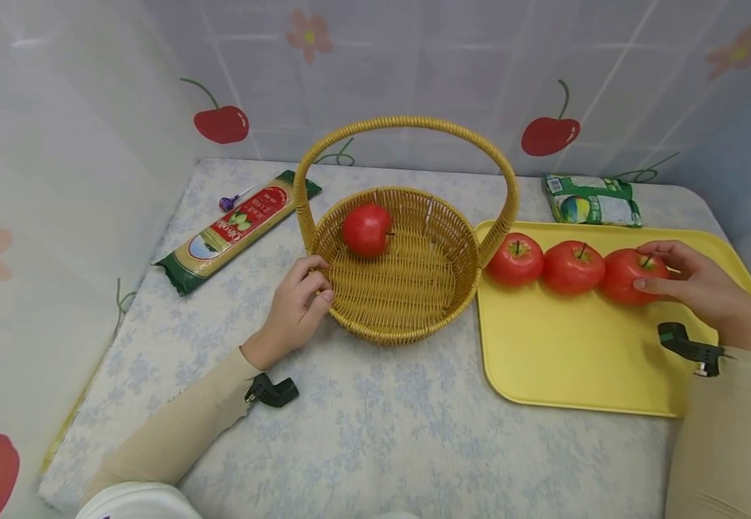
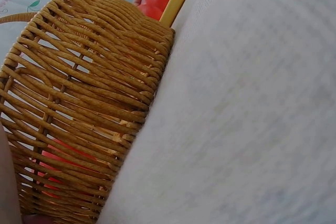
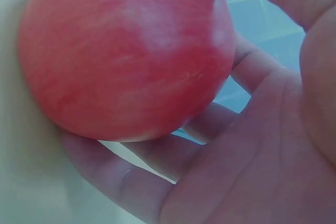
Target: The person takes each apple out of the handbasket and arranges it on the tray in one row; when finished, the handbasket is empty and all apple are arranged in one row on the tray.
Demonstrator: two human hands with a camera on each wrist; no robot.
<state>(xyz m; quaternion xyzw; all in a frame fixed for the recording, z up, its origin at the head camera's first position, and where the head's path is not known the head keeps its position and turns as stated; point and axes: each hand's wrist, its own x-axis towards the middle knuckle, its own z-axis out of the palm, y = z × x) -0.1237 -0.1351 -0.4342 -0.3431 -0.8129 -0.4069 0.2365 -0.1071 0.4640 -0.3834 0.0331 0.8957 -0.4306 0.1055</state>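
At its left side, a round wicker basket with a tall arched handle is held at the rim by my left hand. One red apple lies inside, against the back left wall. My right hand grips the rightmost red apple on the yellow tray, thumb on the near side and fingers round the far side. In the right wrist view the apple fills the space between thumb and fingers. Woven strands of the basket dominate the left wrist view.
Two more apples, a middle one and a left one, sit in a row along the tray's back. Behind the tray lies a green packet. Left of the basket are a noodle pack and a purple lollipop.
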